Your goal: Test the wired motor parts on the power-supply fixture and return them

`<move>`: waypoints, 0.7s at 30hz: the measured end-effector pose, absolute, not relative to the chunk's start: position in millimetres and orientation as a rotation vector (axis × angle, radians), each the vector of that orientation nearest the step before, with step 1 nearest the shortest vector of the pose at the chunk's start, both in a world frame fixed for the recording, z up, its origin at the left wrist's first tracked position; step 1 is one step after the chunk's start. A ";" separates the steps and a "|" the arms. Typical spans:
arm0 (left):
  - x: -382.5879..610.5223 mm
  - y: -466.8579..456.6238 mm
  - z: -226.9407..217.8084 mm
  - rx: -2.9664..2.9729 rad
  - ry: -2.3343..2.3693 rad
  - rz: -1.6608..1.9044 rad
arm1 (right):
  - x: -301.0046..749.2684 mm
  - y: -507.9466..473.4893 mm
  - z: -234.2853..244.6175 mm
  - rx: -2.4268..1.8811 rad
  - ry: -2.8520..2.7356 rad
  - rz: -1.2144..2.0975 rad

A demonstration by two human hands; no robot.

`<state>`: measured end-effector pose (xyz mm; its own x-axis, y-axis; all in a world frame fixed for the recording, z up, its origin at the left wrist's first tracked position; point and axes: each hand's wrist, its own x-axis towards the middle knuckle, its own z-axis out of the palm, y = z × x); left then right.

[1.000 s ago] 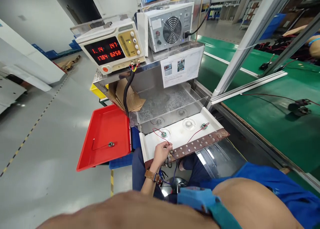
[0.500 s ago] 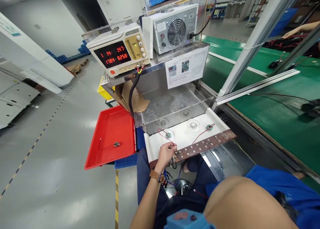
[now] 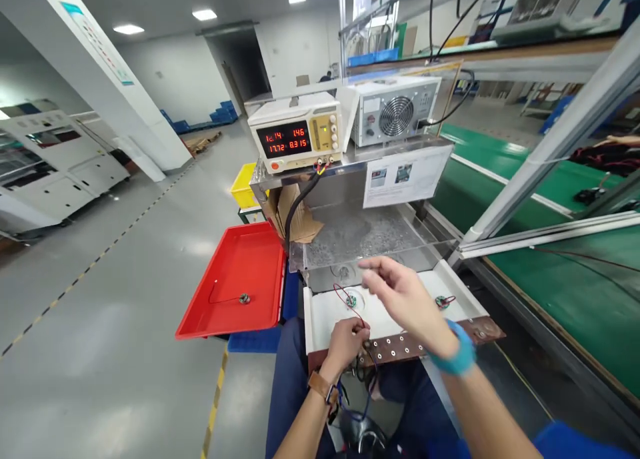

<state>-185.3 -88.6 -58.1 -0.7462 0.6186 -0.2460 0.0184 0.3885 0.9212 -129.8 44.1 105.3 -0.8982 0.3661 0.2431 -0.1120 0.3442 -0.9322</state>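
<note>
My left hand (image 3: 346, 344) is pinched shut on a thin red wire (image 3: 356, 314) at the front left of a brown terminal strip (image 3: 400, 347) with metal eyelets. The wire runs back to a small round green circuit board (image 3: 351, 301) lying in a white tray (image 3: 320, 322). Above the tray, my right hand (image 3: 403, 299) hovers with thumb and index finger apart and nothing visible between them. It hides the middle of the tray. To its right lies a second round circuit board (image 3: 442, 302) with a red wire. Blue leads (image 3: 371, 385) hang below the strip by my left hand.
A red tray (image 3: 227, 319) at the left holds one small round board (image 3: 244, 298) with a wire. Behind the work area, a power supply (image 3: 295, 139) with lit red digits and a grey fan unit (image 3: 397, 112) stand on a metal shelf. A metal post (image 3: 530, 152) rises at right.
My right hand has come in over the white tray from the lower right. My left hand stays pinched at the strip. The view has tilted up, and the display digits differ.
</note>
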 end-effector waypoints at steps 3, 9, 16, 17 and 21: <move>-186.3 -87.9 -51.8 0.594 2.102 1.344 | -172.8 76.9 28.1 -0.697 -2.333 1.346; -190.8 -85.4 -61.6 0.622 2.143 1.356 | -205.6 57.9 -93.2 -0.534 -2.970 1.124; -205.4 -84.1 -90.4 0.639 2.063 1.433 | -208.4 46.7 -77.4 -0.494 -3.085 0.795; -206.3 -85.4 -89.1 0.642 2.057 1.474 | -206.2 46.5 -71.2 -0.484 -3.059 0.806; -207.7 -92.5 -79.0 0.484 2.030 1.678 | -189.2 59.0 -43.4 -0.652 -2.681 0.994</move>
<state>-207.7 -92.5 -79.0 -0.8324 0.5400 -0.1243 -0.0205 0.1941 0.9808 -189.2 59.0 -43.4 -0.8806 0.4722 0.0404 0.3317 0.6750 -0.6590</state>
